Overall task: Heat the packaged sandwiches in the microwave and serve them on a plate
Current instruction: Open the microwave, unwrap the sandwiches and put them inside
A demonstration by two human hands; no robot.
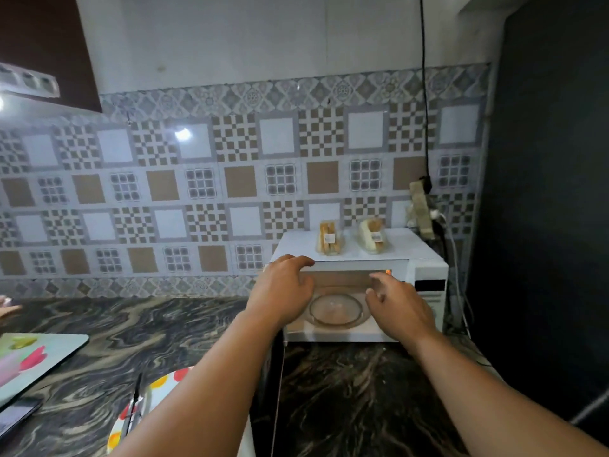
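Observation:
A white microwave (428,268) stands on the counter at the back right. Its door (263,390) is swung out toward me on the left, and the lit cavity shows a bare glass turntable (336,311). Two packaged sandwiches sit on its top: one upright wedge (329,239) and one lying to its right (372,239). My left hand (283,288) rests with bent fingers on the top front edge at the cavity's left corner. My right hand (395,305) hovers in front of the cavity's right side, fingers spread, holding nothing. A dotted plate (158,387) lies at the lower left.
A dark utensil (135,407) lies across the plate. A tulip-printed board (43,354) and a dark phone (16,417) sit at the left on the marbled counter (131,324). A power strip with cables (420,206) hangs behind the microwave. A tall dark surface (543,225) closes off the right.

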